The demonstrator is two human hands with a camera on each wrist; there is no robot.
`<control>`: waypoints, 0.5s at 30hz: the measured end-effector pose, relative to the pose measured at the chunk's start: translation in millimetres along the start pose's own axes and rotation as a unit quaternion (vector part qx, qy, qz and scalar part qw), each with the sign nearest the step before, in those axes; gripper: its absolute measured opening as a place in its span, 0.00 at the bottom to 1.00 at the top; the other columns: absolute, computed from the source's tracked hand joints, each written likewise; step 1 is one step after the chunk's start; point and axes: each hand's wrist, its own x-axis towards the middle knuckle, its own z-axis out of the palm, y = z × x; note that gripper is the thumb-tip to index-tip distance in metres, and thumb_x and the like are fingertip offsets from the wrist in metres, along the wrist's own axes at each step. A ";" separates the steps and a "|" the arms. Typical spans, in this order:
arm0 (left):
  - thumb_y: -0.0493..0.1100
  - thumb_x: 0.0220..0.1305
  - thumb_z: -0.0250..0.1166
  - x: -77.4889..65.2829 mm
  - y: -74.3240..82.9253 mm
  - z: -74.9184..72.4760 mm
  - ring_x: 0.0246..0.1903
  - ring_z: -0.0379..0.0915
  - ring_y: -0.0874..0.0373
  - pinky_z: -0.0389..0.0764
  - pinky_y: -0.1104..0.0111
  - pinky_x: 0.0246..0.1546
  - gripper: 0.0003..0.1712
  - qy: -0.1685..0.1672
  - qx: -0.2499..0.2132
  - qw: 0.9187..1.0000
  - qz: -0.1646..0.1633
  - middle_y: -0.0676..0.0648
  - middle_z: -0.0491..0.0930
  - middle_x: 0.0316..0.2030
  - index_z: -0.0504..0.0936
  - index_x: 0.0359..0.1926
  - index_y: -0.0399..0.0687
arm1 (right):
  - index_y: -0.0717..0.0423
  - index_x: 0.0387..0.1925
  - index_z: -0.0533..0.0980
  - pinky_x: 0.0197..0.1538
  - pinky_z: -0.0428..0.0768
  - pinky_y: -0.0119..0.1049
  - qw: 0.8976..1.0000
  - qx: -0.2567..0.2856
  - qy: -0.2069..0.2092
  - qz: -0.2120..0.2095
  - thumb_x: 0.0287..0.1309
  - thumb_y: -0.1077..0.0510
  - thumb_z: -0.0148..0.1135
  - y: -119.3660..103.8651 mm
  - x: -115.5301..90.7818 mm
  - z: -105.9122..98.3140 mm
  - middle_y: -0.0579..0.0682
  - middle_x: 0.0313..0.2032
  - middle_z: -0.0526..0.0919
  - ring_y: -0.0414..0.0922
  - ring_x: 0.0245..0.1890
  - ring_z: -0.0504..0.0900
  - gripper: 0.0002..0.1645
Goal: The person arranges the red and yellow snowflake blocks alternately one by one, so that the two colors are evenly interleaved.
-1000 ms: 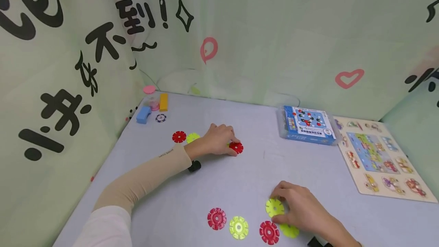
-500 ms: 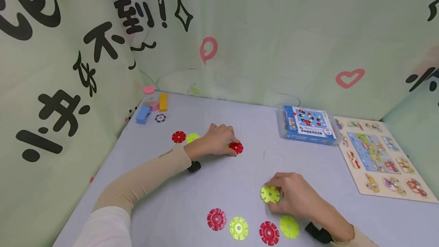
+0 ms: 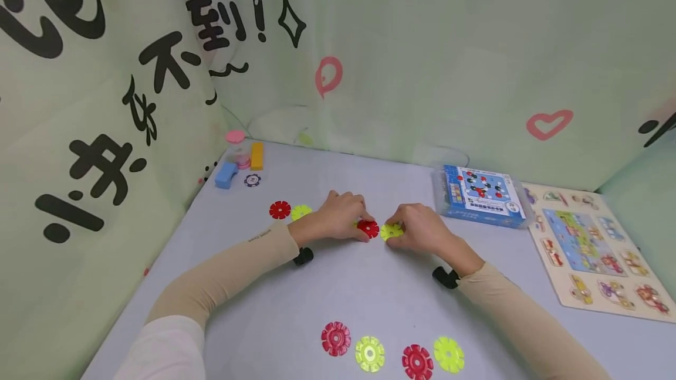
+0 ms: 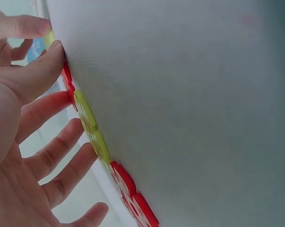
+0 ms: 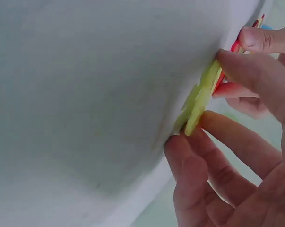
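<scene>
My left hand (image 3: 340,216) pinches a red notched plastic disc (image 3: 368,228) between thumb and a finger, on the table. My right hand (image 3: 419,228) has thumb and fingers on opposite edges of a yellow-green notched disc (image 3: 391,231), right beside the red one. In the right wrist view that yellow-green disc (image 5: 199,99) is slightly tilted near the tabletop. Left of my left hand lie another yellow-green disc (image 3: 301,211), partly hidden by the hand, and a red disc (image 3: 280,210), roughly in line.
Closer to me lie two red discs (image 3: 335,339) and two yellow-green discs (image 3: 449,355). A blue boxed set (image 3: 483,195) and a wooden puzzle board (image 3: 562,301) occupy the right. Blocks (image 3: 226,175), a pink-lidded jar (image 3: 236,137) and a round chip (image 3: 252,180) stand back left.
The right hand has carried the yellow-green disc from the front right up and leftward to beside the red disc. My left hand has kept its place on the red disc.
</scene>
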 end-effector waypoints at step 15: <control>0.65 0.49 0.68 2.3 1.8 1.5 0.42 0.67 0.61 0.65 0.58 0.44 0.29 0.003 0.002 1.000 -0.001 0.57 0.76 0.44 0.80 0.54 0.70 | 0.53 0.48 0.82 0.39 0.79 0.35 1.000 0.006 0.005 0.019 0.44 0.45 0.74 -2.1 -13.9 2.3 0.49 0.42 0.85 0.43 0.37 0.81 0.29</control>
